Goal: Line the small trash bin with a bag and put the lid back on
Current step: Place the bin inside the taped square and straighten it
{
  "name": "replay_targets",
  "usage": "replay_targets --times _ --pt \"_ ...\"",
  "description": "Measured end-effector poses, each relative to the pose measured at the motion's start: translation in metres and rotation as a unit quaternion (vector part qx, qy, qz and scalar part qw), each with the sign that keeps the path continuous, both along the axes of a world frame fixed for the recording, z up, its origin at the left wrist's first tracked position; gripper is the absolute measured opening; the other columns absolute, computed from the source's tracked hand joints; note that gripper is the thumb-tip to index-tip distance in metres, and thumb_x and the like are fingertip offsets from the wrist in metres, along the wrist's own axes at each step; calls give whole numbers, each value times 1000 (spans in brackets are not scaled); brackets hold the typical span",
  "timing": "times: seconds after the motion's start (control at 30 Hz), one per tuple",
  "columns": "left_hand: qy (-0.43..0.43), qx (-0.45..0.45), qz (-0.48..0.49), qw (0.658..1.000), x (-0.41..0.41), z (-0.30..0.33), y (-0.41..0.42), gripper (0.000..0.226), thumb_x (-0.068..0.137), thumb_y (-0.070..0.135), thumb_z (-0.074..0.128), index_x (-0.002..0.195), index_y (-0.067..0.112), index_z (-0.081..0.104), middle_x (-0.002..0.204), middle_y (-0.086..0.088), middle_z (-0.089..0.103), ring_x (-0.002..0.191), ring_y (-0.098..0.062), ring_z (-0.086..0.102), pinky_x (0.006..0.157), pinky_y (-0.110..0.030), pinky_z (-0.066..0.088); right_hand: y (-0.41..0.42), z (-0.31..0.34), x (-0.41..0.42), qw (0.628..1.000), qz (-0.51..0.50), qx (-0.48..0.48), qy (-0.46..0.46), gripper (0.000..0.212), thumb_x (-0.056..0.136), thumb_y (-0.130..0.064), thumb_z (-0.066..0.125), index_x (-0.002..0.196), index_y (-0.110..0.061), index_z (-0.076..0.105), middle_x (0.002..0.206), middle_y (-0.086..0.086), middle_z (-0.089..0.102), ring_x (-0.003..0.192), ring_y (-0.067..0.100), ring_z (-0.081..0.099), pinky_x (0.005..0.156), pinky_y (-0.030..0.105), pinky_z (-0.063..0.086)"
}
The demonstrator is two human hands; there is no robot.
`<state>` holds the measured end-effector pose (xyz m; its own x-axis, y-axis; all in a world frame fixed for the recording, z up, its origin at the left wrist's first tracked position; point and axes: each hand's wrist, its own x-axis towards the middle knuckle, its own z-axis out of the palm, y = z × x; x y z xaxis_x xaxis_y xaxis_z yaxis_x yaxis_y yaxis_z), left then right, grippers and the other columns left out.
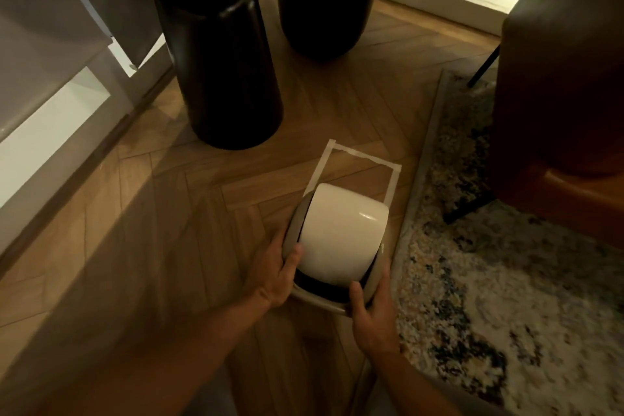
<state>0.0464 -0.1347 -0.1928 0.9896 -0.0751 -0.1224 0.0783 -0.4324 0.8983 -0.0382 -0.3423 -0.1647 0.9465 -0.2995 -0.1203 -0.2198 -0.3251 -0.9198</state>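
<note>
A small cream trash bin (341, 233) stands on the wooden floor, partly inside a square of white tape (364, 159). Its lid is a beige ring (297, 223) with a cream swing flap, and it sits tilted on the bin top. A dark strip, seemingly a black bag (324, 285), shows under the flap at the near side. My left hand (273, 273) grips the lid ring on its left side, thumb against the flap. My right hand (369, 311) grips the ring at its near right corner.
Two tall black vases (219, 57) (324, 0) stand on the floor beyond the bin. A patterned rug (499, 280) lies to the right, with a brown chair (557, 94) on it. White furniture (50, 94) runs along the left.
</note>
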Motion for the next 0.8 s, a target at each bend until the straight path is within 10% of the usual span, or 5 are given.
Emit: replay_targets --times 0.2,0.53,0.8 --pt "-27 24 11 999 33 6 -16 58 95 76 29 147 53 39 125 40 54 115 7 54 99 -29 51 -14 -3 28 1000 -9 1 -26 86 95 -68 56 166 -38 17 156 -6 51 141 12 52 110 44 51" --pt "-49 -29 52 997 76 -15 -36 52 101 65 32 148 44 43 141 18 56 131 -11 54 104 -51 50 -33 -1 82 998 27 -17 -47 88 97 -53 57 167 -20 16 159 5 47 144 19 49 110 51 50" --pt "-76 -19 54 995 108 14 -48 53 99 70 29 140 45 51 127 30 62 116 7 59 92 -22 53 -41 2 112 997 -5 -32 -69 87 94 -67 51 166 -26 23 152 1 56 135 18 58 104 49 54"
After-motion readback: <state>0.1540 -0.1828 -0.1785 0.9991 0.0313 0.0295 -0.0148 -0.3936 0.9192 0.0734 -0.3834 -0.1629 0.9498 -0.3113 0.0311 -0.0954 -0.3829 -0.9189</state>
